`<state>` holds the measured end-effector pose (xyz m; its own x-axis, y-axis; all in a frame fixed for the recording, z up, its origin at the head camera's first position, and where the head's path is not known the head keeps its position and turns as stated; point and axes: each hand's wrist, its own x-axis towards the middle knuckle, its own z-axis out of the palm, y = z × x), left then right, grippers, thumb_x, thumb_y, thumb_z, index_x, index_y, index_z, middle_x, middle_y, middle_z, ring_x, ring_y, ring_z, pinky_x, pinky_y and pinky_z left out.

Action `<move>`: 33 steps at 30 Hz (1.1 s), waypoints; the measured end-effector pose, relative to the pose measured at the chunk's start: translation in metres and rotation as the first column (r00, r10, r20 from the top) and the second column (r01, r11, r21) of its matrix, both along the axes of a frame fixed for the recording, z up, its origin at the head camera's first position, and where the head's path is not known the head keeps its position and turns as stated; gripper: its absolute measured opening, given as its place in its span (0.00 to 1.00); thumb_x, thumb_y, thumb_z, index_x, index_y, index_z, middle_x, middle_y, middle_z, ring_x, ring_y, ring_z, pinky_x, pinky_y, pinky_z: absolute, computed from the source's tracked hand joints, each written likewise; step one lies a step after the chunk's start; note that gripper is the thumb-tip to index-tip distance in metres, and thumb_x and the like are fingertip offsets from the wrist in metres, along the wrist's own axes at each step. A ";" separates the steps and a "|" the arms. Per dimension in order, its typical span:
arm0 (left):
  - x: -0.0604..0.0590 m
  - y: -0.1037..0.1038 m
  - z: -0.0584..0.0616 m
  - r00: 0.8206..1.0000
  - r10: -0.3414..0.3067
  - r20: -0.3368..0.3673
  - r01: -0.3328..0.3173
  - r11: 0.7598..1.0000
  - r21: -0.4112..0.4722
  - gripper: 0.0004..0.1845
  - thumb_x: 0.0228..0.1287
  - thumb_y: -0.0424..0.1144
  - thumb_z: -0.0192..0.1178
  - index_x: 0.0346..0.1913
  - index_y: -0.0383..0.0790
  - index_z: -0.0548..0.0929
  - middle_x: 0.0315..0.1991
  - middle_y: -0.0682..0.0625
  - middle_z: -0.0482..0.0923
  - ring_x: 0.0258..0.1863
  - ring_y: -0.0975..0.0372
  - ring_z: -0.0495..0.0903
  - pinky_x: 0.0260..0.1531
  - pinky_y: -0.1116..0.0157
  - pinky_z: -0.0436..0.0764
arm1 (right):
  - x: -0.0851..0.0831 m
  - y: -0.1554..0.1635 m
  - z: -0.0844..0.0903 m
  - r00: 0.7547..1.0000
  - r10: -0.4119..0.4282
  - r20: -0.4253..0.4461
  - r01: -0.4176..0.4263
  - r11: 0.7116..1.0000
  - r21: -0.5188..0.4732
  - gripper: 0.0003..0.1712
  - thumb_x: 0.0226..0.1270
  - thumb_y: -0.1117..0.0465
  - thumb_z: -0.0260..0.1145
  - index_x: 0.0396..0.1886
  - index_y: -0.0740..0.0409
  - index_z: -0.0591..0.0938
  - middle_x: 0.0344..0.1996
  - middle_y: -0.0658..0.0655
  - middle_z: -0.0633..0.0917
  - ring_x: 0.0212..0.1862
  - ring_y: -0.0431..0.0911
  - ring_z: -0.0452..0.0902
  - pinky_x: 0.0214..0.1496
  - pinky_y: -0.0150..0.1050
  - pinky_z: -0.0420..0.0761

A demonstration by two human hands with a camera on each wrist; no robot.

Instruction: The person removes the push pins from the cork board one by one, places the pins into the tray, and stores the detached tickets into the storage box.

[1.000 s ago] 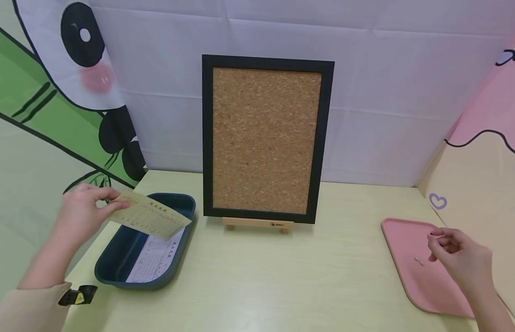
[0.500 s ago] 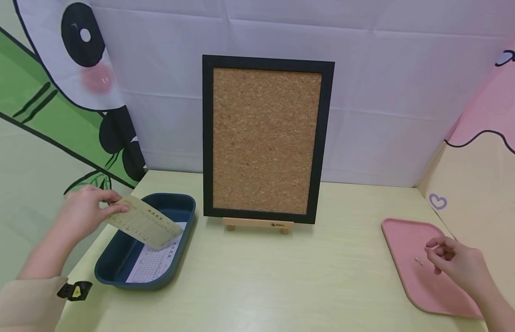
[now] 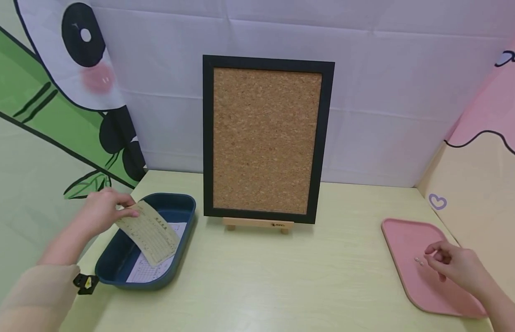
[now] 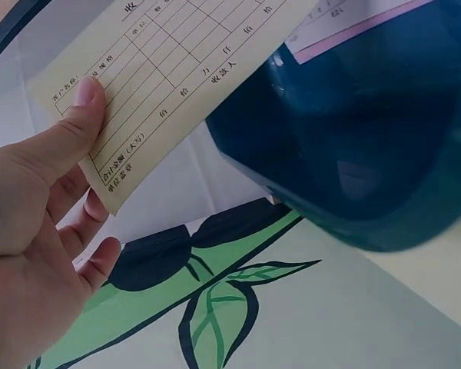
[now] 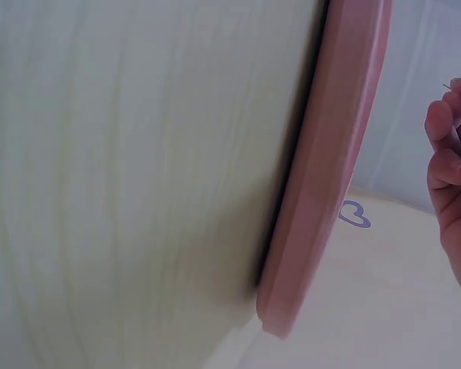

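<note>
My left hand [image 3: 105,212] pinches a yellow printed receipt slip [image 3: 151,233] by one corner, thumb on the printed side. Tilted downward, the slip hangs over the dark blue basin [image 3: 100,275]. Inside that basin lies a white printed sheet [image 3: 142,273], partly covered by the slip in the head view. On the right, my right hand [image 3: 454,267] is over the pink tray [image 3: 409,230] with thumb and fingers together. A thin pin [image 5: 447,86] pokes out at its fingertips in the right wrist view. Tiny silvery pieces [image 3: 419,261] lie on the tray just left of the fingers.
A black-framed cork board [image 3: 266,138] stands upright at the back centre on a small wooden easel [image 3: 257,222]. Behind the pale wooden table [image 3: 299,281] hangs a white cloth [image 3: 378,92], with cartoon-printed cloths at both sides.
My left hand has shifted slightly right, swinging the receipt slip steeper and lower over the basin. The right hand has come down a little toward the tray.
</note>
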<state>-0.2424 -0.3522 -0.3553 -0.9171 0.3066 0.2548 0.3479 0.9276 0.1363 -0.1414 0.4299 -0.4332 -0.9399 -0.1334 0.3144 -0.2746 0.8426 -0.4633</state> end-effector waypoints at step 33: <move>-0.056 0.033 -0.034 0.919 -0.243 0.311 0.301 0.941 -0.156 0.11 0.45 0.45 0.72 0.19 0.53 0.78 0.17 0.63 0.69 0.23 0.66 0.64 0.30 0.62 0.58 | -0.025 0.026 -0.028 0.993 0.066 0.102 -0.080 0.987 0.140 0.12 0.48 0.67 0.71 0.25 0.48 0.77 0.15 0.36 0.71 0.16 0.28 0.63 0.19 0.29 0.67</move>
